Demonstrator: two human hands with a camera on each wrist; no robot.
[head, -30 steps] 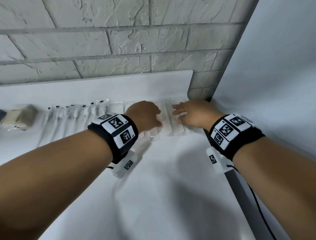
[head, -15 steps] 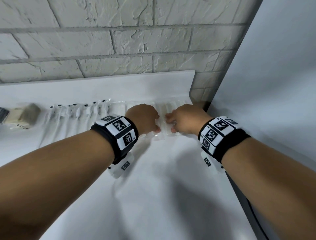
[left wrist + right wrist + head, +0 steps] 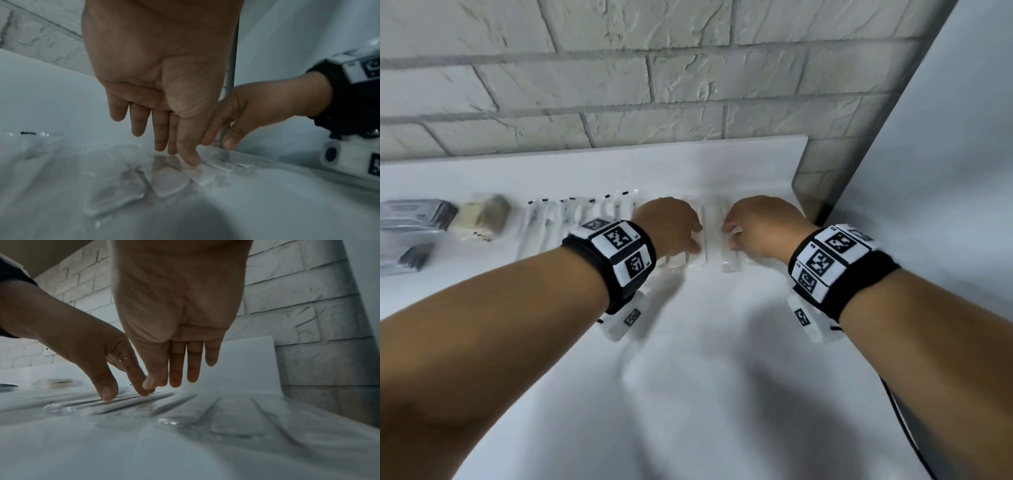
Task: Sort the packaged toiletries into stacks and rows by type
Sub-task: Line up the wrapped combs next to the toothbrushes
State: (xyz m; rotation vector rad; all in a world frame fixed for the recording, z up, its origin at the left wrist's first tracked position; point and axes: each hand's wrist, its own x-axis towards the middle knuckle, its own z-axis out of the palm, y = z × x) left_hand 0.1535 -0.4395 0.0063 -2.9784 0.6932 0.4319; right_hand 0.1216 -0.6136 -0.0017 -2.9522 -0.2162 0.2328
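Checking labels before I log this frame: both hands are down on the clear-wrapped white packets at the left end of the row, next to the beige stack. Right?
Not the left end. Both the left hand and right hand are on the clear-wrapped white packets at the right end of the row, near the wall corner. The beige stack sits far to the left, as the head view shows.

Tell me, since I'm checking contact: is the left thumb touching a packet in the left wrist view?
Yes, the left hand's straight thumb tip rests on a clear packet lying on the table.

text: none legible | wristbands point(image 3: 619, 250): coded square markers only
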